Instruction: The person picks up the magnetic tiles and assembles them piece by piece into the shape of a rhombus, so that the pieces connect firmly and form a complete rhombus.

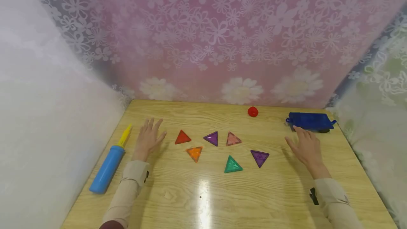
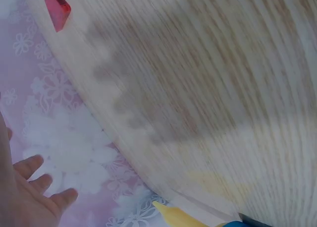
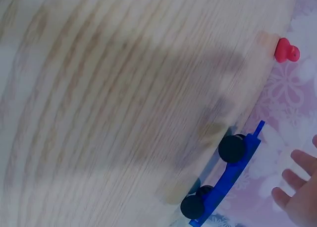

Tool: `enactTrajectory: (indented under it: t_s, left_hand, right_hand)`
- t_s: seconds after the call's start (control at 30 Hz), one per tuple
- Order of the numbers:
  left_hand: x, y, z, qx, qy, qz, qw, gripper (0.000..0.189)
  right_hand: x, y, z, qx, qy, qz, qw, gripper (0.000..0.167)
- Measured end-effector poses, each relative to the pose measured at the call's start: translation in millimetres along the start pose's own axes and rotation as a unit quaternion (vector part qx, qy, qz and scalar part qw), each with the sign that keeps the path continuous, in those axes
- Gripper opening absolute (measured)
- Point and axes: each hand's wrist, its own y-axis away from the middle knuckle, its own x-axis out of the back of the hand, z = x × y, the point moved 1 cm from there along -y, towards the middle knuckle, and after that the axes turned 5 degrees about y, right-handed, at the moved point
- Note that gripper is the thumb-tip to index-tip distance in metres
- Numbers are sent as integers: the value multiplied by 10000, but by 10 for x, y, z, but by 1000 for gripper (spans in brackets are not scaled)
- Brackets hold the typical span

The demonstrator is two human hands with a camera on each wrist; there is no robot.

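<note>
My left hand (image 1: 148, 139) is held over the table with fingers spread, holding nothing, between a blue hand pump (image 1: 108, 169) with a yellow nozzle and a red triangle tile (image 1: 182, 138). On the other side my right hand (image 1: 306, 147), empty with its fingers relaxed, hovers just in front of a blue toy wagon (image 1: 311, 121). Its black wheels (image 3: 232, 148) show in the right wrist view. Between the hands lie several translucent triangle tiles: orange (image 1: 195, 153), purple (image 1: 212, 138), pink (image 1: 233, 139), green (image 1: 233, 165) and a second purple one (image 1: 260, 158).
A small red toy (image 1: 253, 111), duck-like in the right wrist view, stands near the back edge of the wooden table (image 1: 171, 193). Flowered pink cloth (image 1: 203, 45) hangs behind the table, with pale cloth along both sides.
</note>
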Motion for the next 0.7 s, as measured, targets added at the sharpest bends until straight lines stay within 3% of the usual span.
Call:
enactTrajectory:
  t_s: [0.23, 0.4, 0.5, 0.7]
  left_hand:
    - [15, -6, 103, -44, 84, -137, 9999, 42]
    - [-24, 15, 132, -473, 167, -71, 9987, 32]
    - [-65, 21, 144, -600, 422, -347, 9967, 31]
    - [-131, 56, 210, -547, 744, -1119, 9894, 35]
  right_hand:
    - [-11, -14, -167, 227, -113, 58, 9997, 41]
    - [-81, -33, -316, 651, -367, 306, 9967, 31]
    - [-134, -40, -411, 965, -510, 442, 9930, 27]
    - [-239, -16, -646, 1490, -722, 569, 9846, 24]
